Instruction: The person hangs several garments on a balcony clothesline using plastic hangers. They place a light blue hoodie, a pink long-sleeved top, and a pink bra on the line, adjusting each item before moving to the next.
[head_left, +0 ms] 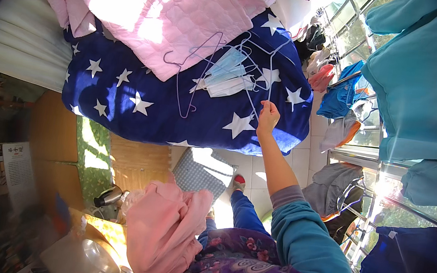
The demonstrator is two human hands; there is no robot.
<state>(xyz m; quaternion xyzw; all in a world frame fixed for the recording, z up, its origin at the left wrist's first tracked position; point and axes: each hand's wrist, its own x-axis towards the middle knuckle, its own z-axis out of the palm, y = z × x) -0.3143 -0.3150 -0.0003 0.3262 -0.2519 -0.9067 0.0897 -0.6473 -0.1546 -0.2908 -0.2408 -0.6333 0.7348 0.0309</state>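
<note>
My right hand [268,118], near the centre of the frame, pinches a pale wire hanger [270,77] between its fingers, the wire rising from my fingertips toward the upper middle; my left hand is hidden at the lower edge, where a pink cloth [163,229] drapes over that arm, so I cannot tell its state; just left of the hanger, pale blue and white face masks [229,66] and a purple hanger [179,93] lie on a blue star-patterned cover [165,115]; a pink quilt [201,22] rests on it at upper left; a teal garment [425,93] hangs at upper right.
</note>
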